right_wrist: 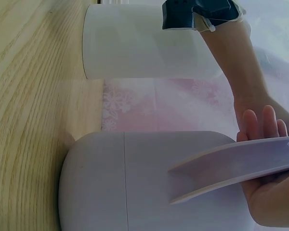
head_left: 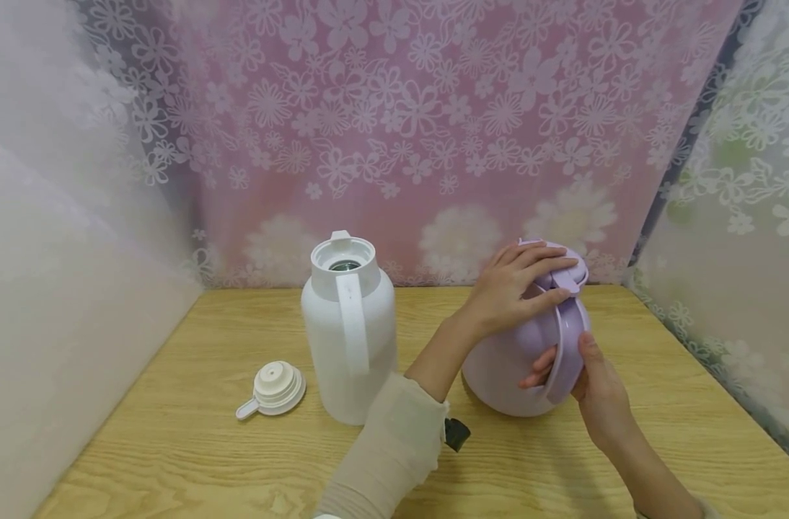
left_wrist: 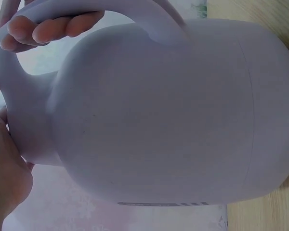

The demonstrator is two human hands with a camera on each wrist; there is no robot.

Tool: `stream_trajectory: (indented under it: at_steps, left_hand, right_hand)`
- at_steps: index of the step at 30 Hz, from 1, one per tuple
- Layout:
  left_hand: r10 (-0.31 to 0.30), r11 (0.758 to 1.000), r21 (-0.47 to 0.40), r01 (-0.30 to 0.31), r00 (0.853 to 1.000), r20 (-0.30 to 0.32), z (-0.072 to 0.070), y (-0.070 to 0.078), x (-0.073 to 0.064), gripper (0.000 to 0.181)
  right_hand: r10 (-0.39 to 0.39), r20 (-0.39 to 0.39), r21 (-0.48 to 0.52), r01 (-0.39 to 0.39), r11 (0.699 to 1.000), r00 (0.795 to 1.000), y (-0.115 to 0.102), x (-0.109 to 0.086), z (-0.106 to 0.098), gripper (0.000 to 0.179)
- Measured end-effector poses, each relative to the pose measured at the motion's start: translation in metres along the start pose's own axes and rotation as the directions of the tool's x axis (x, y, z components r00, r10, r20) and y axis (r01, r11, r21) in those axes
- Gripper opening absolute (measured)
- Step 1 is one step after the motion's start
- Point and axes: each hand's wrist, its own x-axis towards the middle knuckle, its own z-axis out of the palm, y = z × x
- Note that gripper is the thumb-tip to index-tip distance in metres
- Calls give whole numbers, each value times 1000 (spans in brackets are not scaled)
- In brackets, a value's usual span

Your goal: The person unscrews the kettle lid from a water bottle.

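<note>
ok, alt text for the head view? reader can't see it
A person's right hand grips the handle of a lilac jug while the left hand rests on its lid. Left of it on a wood-grain table, an open white jug stands beside a pale stopper; a pink floral backdrop is behind.

The jug (head_left: 332,346) stands between the stopper (head_left: 279,389), left, and another jug (head_left: 505,367), right.

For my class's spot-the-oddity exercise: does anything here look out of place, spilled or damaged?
Yes: the white jug stands open, its likely stopper lying on the table to its left in the head view, whereas the purple jug has a lid on top. No spill or damage shows.
</note>
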Motion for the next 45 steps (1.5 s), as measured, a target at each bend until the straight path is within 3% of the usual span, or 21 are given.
stream_trajectory:
  at_steps: [11, 22, 30, 45]
  left_hand:
    - [-61, 998, -28, 64, 991, 117, -16, 4, 4, 49]
    - [-117, 992, 68, 104, 969, 217, -23, 13, 5, 53]
    - [-154, 985, 114, 129, 956, 249, -26, 17, 7, 53]
    - [-181, 978, 156, 142, 944, 275, -30, 22, 9, 54]
  right_hand:
    - [-7, 40, 54, 5, 999, 999, 0, 2, -2, 59]
    - [25, 13, -16, -25, 1000, 1000, -3, 0, -1, 58]
    - [38, 53, 48, -40, 998, 998, -2, 2, -5, 57]
    - [59, 72, 36, -62, 997, 996, -2, 1, -8, 58]
